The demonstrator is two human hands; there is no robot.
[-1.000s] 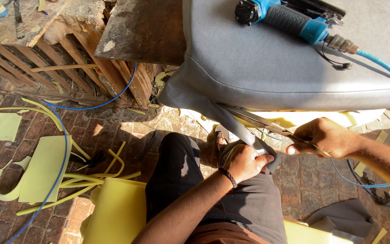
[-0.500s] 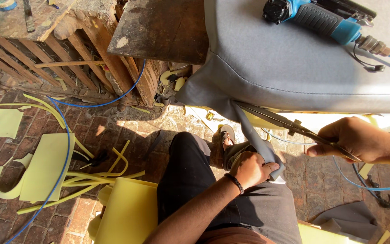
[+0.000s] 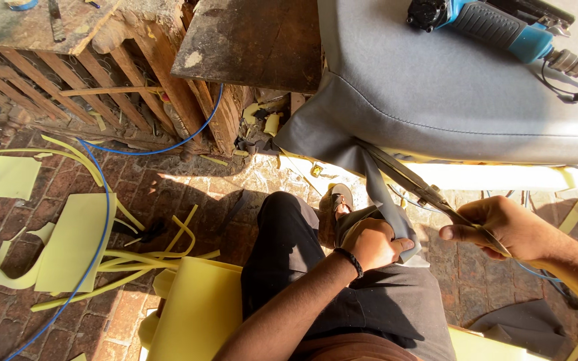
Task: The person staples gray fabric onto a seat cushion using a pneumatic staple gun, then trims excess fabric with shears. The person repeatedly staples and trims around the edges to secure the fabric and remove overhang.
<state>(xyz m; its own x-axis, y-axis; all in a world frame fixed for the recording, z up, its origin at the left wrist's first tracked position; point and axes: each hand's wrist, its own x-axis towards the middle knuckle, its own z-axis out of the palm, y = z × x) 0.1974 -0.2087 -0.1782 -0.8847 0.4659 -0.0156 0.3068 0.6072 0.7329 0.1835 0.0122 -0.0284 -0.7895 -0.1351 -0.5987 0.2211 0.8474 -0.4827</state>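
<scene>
**Grey flap pulled taut, scissors laid along it**

Brick floor (image 3: 188, 194) runs under everything, littered at my nine o'clock with yellow foam offcuts (image 3: 75, 241) and crossed by a blue hose (image 3: 102, 220). At eleven o'clock stands a rough wooden frame (image 3: 102, 73).

Moving right, my left hand (image 3: 372, 244) sits over my knee, fingers curled tight around the lower end of the grey flap (image 3: 379, 194), pinching it and drawing it down toward me. The flap rises from that fist toward one o'clock and is still joined to the grey cushion cover (image 3: 449, 100).

The scissors (image 3: 416, 184) lie along the flap's right edge, tips pointing to eleven o'clock. My right hand (image 3: 503, 227), at three o'clock from the left, is closed on the handles with the thumb stretched along them; I cannot tell how far the blades stand apart.

Since half a second ago my right hand has come back in toward my knee, nearer the left, while the left has kept its hold. I judge the cut is under way but not through

At the far one o'clock a blue air tool (image 3: 496, 23) rests on the cover
</scene>
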